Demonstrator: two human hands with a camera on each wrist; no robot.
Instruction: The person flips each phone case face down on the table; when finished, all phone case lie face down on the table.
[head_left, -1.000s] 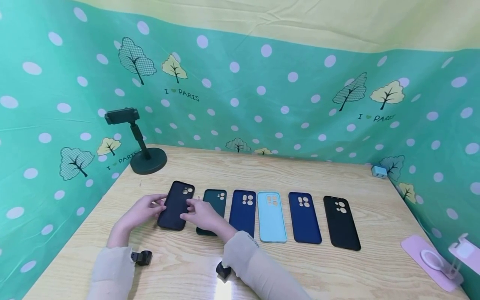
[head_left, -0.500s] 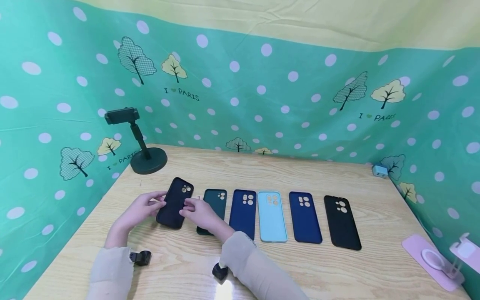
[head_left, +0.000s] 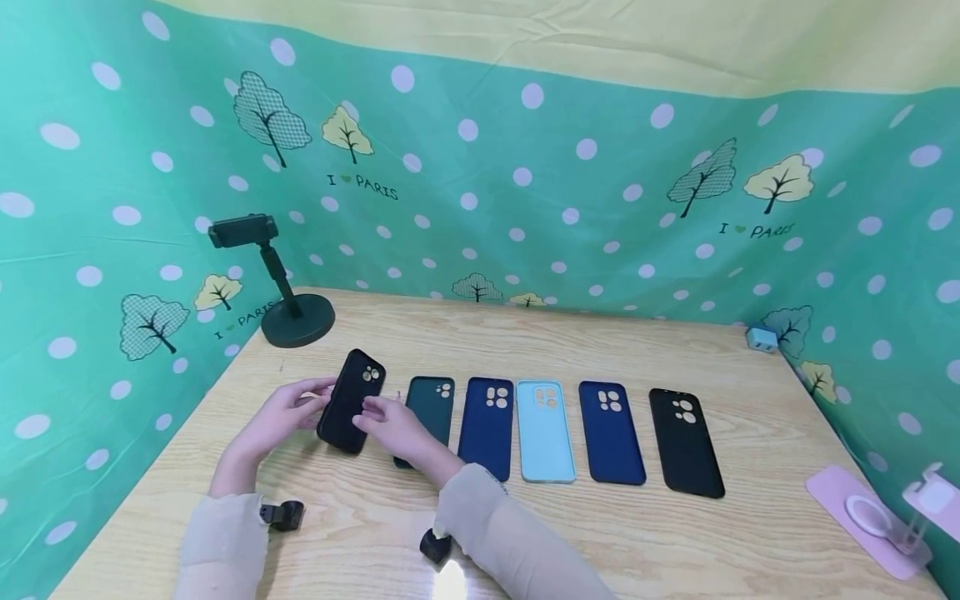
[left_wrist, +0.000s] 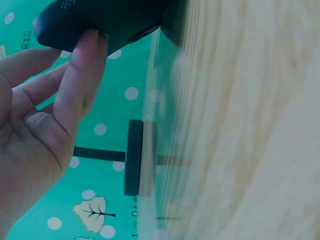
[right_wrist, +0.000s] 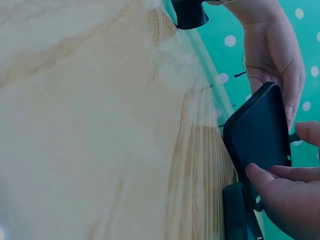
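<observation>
A black phone case (head_left: 348, 414) with camera cutouts is raised off the table at the left end of a row of cases, its top end tilted up. My left hand (head_left: 279, 419) grips its left edge between thumb and fingers. On the right edge, my right hand (head_left: 402, 432) pinches it. In the left wrist view, fingertips press the side of the case (left_wrist: 100, 22). The right wrist view shows the hollow inner face of the case (right_wrist: 260, 132) between both hands. A dark green case (head_left: 432, 408) lies just right, partly hidden by my right hand.
Rightward lie a navy case (head_left: 486, 433), a light blue case (head_left: 546, 437), another navy case (head_left: 611, 437) and a black case (head_left: 686, 446). A black phone stand (head_left: 297, 320) is at back left, a pink stand (head_left: 862, 517) at right, a blue charger (head_left: 762, 339) at back right.
The black case has risen slightly off the table and tilted more, its top end going up. Both hands have moved with it; the right one has shifted a little left.
</observation>
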